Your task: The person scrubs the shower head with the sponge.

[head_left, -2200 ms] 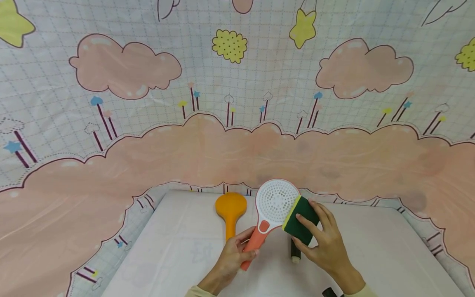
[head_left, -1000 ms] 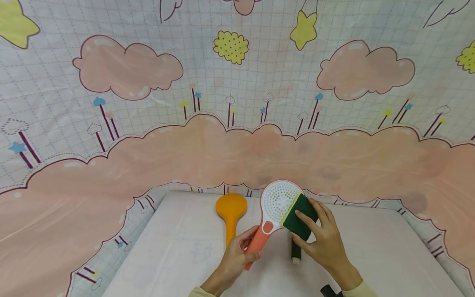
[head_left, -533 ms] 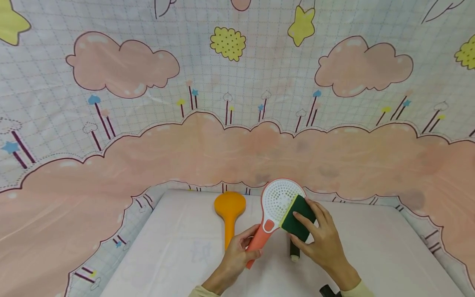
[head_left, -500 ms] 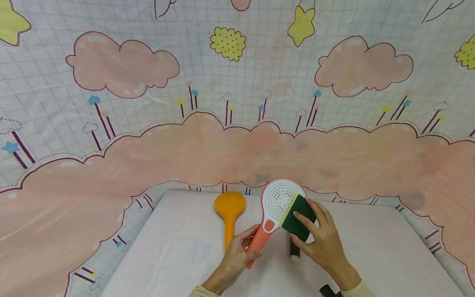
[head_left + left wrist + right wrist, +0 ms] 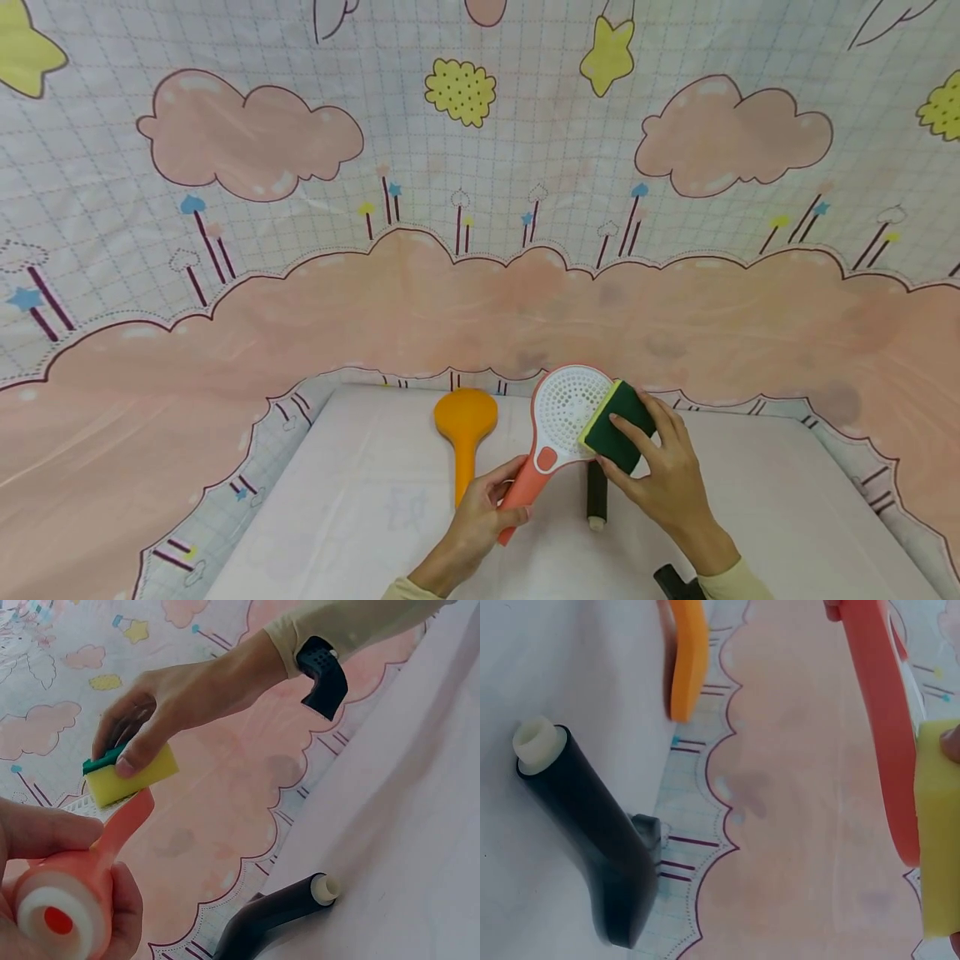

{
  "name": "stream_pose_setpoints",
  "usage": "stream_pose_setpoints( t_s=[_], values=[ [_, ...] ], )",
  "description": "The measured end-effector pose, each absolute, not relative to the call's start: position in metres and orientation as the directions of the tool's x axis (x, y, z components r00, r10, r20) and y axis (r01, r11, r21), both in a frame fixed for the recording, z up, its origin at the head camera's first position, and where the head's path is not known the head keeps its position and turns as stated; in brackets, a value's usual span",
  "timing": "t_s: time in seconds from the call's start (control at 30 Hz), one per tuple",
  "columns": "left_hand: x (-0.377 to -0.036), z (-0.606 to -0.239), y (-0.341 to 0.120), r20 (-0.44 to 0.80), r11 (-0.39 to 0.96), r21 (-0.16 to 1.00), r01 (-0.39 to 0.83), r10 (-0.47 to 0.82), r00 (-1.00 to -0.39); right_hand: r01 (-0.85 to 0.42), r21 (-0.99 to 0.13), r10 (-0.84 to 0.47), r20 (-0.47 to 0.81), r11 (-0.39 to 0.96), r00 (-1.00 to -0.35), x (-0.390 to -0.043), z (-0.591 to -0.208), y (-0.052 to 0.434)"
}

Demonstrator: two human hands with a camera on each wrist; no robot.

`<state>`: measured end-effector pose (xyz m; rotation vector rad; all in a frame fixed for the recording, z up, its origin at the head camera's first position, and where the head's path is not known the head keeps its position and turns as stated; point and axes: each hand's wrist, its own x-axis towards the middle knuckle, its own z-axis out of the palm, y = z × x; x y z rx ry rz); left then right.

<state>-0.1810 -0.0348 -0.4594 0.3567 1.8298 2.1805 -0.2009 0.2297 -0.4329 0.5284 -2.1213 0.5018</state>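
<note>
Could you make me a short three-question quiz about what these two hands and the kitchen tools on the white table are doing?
1. True or false: the left hand grips the handle of the coral and white perforated plastic skimmer.
2. The right hand presses which thing against the skimmer's head? A) a green and yellow scrubbing sponge B) a cloth C) a brush
3. Fill in: the orange plastic paddle spoon lies on the white table to the skimmer's ____.

Key: 1 true; 2 A; 3 left.
</note>
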Motion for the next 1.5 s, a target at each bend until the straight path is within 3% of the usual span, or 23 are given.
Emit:
stream_pose_setpoints(
  t_s=[0.9, 1.23, 1.5],
  values=[
    [-0.182, -0.457, -0.032, 0.007, -0.194, 0.979, -0.067, 0.357, -0.934, -0.597, -0.152, -0.251, 0.805, 0.788, -0.537, -0.191, -0.442, 0.212],
    [-0.179, -0.456, -0.032, -0.003, -0.183, 0.980, -0.074, 0.357, -0.934, -0.584, -0.141, -0.221, 0.834, 0.800, -0.505, -0.196, -0.436, 0.220],
    [-0.178, -0.455, -0.032, -0.021, -0.176, 0.980, -0.088, 0.353, -0.935, -0.557, -0.168, -0.190, 0.829, 0.813, -0.527, -0.199, -0.432, 0.226]
  ],
)
